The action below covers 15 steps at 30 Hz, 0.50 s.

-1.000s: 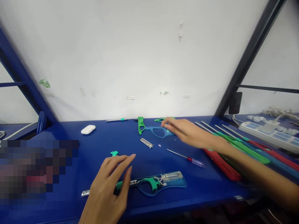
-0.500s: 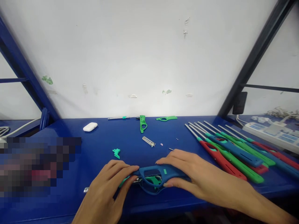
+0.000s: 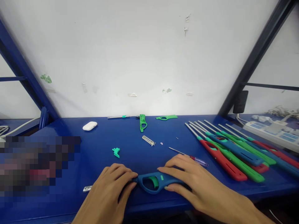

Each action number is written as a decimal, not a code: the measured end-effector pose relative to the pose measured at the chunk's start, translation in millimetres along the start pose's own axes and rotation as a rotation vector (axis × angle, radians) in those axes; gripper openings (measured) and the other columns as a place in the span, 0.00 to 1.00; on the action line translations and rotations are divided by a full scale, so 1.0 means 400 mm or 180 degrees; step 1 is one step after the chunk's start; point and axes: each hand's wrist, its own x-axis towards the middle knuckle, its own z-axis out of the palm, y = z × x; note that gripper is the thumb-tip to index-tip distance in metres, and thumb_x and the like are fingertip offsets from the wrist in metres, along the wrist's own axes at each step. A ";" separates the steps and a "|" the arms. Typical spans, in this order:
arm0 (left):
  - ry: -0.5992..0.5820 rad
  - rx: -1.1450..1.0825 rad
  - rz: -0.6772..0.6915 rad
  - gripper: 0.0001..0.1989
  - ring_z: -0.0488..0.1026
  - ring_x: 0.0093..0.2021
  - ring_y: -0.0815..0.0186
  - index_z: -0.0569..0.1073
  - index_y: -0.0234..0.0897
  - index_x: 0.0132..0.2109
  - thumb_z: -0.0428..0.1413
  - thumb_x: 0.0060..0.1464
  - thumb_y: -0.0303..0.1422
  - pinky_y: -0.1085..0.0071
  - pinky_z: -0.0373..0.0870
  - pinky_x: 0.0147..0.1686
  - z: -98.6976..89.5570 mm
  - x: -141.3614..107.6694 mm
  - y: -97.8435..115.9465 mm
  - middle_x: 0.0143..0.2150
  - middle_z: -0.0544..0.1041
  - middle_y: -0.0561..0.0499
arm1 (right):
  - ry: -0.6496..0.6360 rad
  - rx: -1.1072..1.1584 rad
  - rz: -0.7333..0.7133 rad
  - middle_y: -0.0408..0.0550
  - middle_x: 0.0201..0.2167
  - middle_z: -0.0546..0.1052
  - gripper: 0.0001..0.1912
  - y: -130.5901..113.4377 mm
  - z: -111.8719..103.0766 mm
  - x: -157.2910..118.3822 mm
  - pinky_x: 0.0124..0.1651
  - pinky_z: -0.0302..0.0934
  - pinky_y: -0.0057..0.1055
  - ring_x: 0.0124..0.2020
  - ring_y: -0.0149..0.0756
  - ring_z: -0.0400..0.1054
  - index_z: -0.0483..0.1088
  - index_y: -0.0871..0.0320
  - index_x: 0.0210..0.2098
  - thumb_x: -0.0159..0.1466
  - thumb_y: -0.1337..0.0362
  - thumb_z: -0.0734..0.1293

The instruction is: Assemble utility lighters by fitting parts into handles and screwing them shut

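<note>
A blue long-neck lighter [image 3: 167,178] lies across the front of the table, its green trigger showing in the handle loop. My left hand [image 3: 111,189] pinches its neck end; the metal tip pokes out to the left of that hand. Closed over the handle from the right is my right hand [image 3: 187,174], thumb in front and fingers behind. Just beyond the right hand lies a screwdriver [image 3: 198,161] with a clear and red handle. A loose green trigger piece [image 3: 116,152] rests beyond my left hand.
Several finished lighters [image 3: 224,158] in red, green and blue lie at right. Farther back are an open green half-shell [image 3: 143,123], a green cover [image 3: 167,117], a metal rod [image 3: 118,117], a clear fuel tank [image 3: 148,140] and a white case [image 3: 90,126]. A power strip [image 3: 268,133] stands far right.
The blue shell halves, apart with inner parts showing before, now sit closed together. My right hand has shifted slightly, uncovering the screwdriver's handle.
</note>
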 end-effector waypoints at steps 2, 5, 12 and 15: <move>-0.0020 0.0017 -0.0003 0.13 0.84 0.38 0.61 0.82 0.48 0.44 0.51 0.70 0.32 0.65 0.82 0.38 0.002 0.001 0.000 0.39 0.86 0.57 | -0.0015 0.0001 -0.0002 0.46 0.59 0.75 0.21 0.001 0.003 0.003 0.65 0.64 0.39 0.60 0.42 0.70 0.70 0.45 0.67 0.78 0.51 0.63; -0.0013 0.0056 0.0003 0.14 0.84 0.38 0.61 0.82 0.48 0.44 0.51 0.69 0.31 0.65 0.82 0.37 0.002 0.003 0.003 0.39 0.86 0.57 | -0.0052 0.0033 0.0009 0.47 0.59 0.75 0.21 0.003 0.007 0.005 0.64 0.65 0.40 0.60 0.43 0.70 0.70 0.45 0.67 0.78 0.51 0.63; 0.0029 0.0027 0.0021 0.14 0.84 0.38 0.62 0.82 0.48 0.45 0.51 0.70 0.32 0.66 0.82 0.37 0.005 0.000 -0.002 0.39 0.85 0.57 | -0.0104 0.0042 0.0087 0.47 0.60 0.75 0.22 0.000 0.008 -0.001 0.68 0.63 0.40 0.62 0.42 0.69 0.69 0.45 0.69 0.79 0.52 0.62; -0.0081 0.0053 0.0006 0.15 0.83 0.39 0.62 0.82 0.46 0.45 0.49 0.70 0.30 0.66 0.83 0.39 0.002 -0.002 -0.002 0.40 0.85 0.56 | -0.0082 0.0023 0.0083 0.47 0.59 0.75 0.22 -0.001 0.008 -0.002 0.68 0.63 0.39 0.61 0.41 0.70 0.69 0.45 0.69 0.79 0.52 0.62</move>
